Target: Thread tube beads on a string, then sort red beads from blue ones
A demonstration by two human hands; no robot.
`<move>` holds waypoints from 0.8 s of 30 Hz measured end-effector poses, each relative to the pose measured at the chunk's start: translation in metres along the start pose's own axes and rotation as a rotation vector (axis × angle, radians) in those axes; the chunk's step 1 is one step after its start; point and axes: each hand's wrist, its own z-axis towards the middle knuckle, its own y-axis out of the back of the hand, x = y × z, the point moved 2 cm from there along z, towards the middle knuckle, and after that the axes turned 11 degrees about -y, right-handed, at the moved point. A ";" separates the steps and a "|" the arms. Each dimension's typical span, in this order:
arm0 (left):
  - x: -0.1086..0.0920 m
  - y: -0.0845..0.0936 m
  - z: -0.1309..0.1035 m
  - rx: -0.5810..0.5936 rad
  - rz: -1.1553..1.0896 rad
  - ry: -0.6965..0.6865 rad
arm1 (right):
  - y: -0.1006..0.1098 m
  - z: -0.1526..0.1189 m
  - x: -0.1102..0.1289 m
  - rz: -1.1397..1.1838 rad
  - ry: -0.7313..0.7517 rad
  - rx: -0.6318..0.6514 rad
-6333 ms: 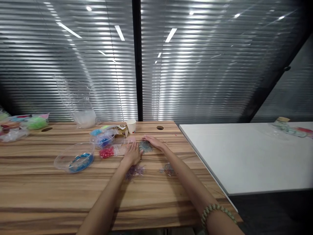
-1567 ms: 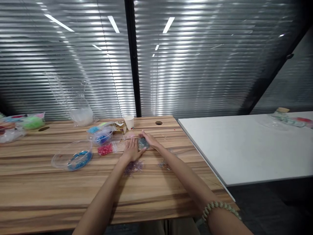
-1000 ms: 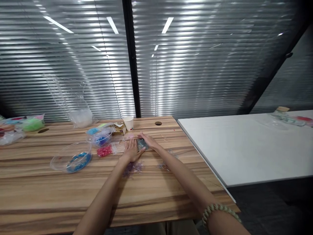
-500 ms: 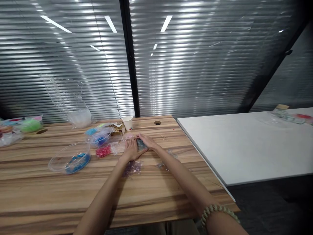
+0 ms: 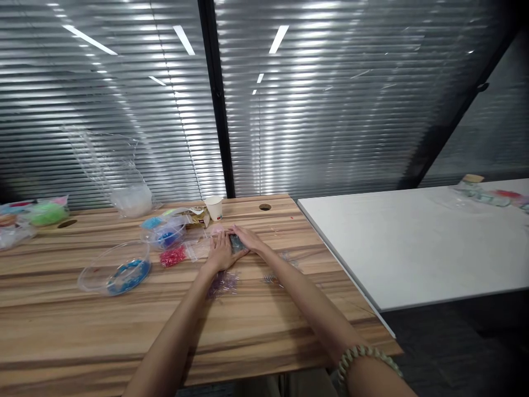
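On the wood-grain table, a small dark grey, flat piece with a shiny surface (image 5: 237, 244) lies between my two hands; its kind is unclear. My left hand (image 5: 221, 252) is flat with fingers stretched forward and thumb out, along the piece's left and near edges. From the right, my right hand (image 5: 247, 239) reaches over with its fingers extended along the piece's far and right sides. Just left of my fingers rests a bag of red beads (image 5: 173, 256). Nearer to me, by my left wrist, are loose purple clear bits (image 5: 223, 284). Small silvery pieces (image 5: 271, 279) lie beside my right forearm.
A clear round tray (image 5: 88, 281) holds a ring of blue beads (image 5: 129, 275). Behind it stand a plastic tub with blue contents (image 5: 167, 238), a paper cup (image 5: 214, 208) and a tall clear bag (image 5: 133, 199). Colourful bags (image 5: 49, 212) lie far left. A white table (image 5: 413, 248) adjoins at right.
The view has shifted slightly, so everything sits a little further left. Both hands stay in nearly the same pose around the dark piece.
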 end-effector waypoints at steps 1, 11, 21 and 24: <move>0.000 0.000 0.000 0.004 0.005 0.000 | 0.000 0.000 0.000 -0.031 0.016 -0.003; 0.003 -0.005 0.005 -0.031 0.012 -0.013 | -0.003 0.001 -0.001 -0.105 0.049 -0.010; -0.001 -0.002 0.000 -0.062 0.042 -0.022 | -0.002 0.002 0.000 -0.114 0.061 0.004; -0.002 -0.001 0.000 -0.063 0.034 -0.026 | 0.000 0.001 0.001 -0.116 0.068 0.020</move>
